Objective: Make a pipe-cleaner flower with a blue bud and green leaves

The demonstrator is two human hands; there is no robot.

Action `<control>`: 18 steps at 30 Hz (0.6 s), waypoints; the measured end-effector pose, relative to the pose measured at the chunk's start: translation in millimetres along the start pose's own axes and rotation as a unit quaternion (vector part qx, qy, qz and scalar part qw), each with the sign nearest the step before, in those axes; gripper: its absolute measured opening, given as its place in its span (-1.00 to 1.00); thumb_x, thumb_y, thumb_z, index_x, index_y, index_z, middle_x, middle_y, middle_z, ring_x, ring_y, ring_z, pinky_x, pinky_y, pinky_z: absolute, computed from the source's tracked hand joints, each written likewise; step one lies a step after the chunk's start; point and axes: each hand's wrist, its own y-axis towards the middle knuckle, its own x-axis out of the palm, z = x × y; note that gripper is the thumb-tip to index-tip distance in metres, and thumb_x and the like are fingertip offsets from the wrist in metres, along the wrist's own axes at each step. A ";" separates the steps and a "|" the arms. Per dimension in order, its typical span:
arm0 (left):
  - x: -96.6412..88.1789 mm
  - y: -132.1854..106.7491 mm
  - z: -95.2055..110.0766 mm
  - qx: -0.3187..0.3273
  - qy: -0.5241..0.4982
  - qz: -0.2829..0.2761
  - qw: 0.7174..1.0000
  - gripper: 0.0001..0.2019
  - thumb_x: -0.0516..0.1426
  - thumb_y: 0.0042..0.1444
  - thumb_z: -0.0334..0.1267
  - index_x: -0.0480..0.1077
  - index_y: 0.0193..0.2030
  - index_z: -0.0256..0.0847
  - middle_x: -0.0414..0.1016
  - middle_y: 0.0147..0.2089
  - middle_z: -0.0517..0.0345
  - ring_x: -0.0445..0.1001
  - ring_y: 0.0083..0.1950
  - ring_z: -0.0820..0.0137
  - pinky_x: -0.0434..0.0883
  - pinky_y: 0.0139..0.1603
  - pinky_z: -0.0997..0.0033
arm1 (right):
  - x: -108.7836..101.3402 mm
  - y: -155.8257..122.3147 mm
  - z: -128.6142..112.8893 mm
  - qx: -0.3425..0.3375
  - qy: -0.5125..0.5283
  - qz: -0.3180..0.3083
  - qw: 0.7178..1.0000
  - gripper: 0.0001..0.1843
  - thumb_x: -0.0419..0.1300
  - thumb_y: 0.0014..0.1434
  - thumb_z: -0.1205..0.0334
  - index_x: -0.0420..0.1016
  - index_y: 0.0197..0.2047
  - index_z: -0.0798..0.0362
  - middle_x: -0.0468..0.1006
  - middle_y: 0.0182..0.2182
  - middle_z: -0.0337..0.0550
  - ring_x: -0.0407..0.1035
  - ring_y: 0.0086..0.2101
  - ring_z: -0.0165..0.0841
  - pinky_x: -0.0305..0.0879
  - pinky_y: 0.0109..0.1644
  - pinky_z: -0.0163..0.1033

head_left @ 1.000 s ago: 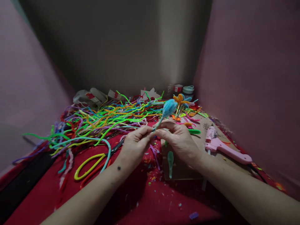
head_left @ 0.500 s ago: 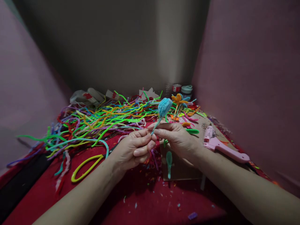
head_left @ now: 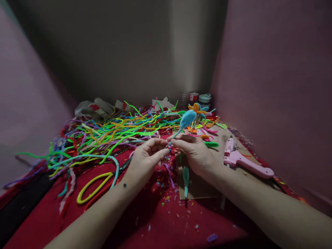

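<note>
My right hand [head_left: 195, 152] pinches the thin stem of a light blue pipe-cleaner bud [head_left: 187, 118], which tilts up and to the right above the table. My left hand [head_left: 146, 158] meets it at the stem's lower end, thumb and fingertips pinched on the stem close against the right hand's fingers. Both hands hover over a red cloth [head_left: 160, 221] strewn with small coloured scraps. Just behind the bud stands a finished orange and blue pipe-cleaner flower [head_left: 197, 109].
A big tangle of coloured pipe cleaners [head_left: 109, 133] covers the left and back. Yellow-handled scissors [head_left: 100, 181] lie at left. A pink glue gun [head_left: 242, 160] rests on cardboard [head_left: 198, 186] at right, beside a teal piece [head_left: 185, 174]. Small jars [head_left: 202, 98] stand by the back wall.
The blue bud has tipped from upright toward the right. My left hand has turned, its fingers re-pinching the stem's lower end. Both hands sit slightly higher in view.
</note>
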 end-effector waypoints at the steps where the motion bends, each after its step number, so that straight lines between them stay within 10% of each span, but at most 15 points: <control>1: 0.8 -0.5 -2.0 0.032 0.025 0.016 0.999 -0.82 0.23 -0.02 -0.28 0.38 -0.26 -0.24 0.44 -0.32 0.20 0.41 -0.36 0.51 0.36 -0.36 0.56 | 0.0 -0.3 0.3 0.005 -0.002 0.006 1.000 -0.92 0.34 -0.11 0.29 0.51 -0.52 0.07 0.47 -0.52 -0.31 0.30 -0.47 -0.49 0.21 -0.34 -0.32; 10: -0.1 -8.8 -17.7 0.335 0.403 0.064 0.849 -0.83 0.08 0.14 -0.39 0.32 -0.10 -0.21 0.50 -0.24 0.14 0.47 -0.30 0.49 0.32 -0.26 0.56 | 6.1 -9.8 -3.1 0.065 -0.054 -0.012 0.996 -0.85 0.30 -0.05 0.17 0.52 -0.45 0.08 0.46 -0.55 -0.28 0.26 -0.57 -0.49 0.14 -0.51 -0.33; 18: 3.5 -6.5 1.8 0.039 0.087 0.034 0.995 -0.89 0.10 0.13 -0.28 0.34 -0.39 -0.23 0.22 -0.56 0.33 0.11 -0.58 0.61 0.11 -0.58 0.61 | 8.2 -9.9 -5.9 0.032 -0.106 -0.041 0.993 -0.89 0.29 -0.03 0.18 0.55 -0.44 0.04 0.46 -0.51 -0.27 0.36 -0.45 -0.45 0.25 -0.40 -0.32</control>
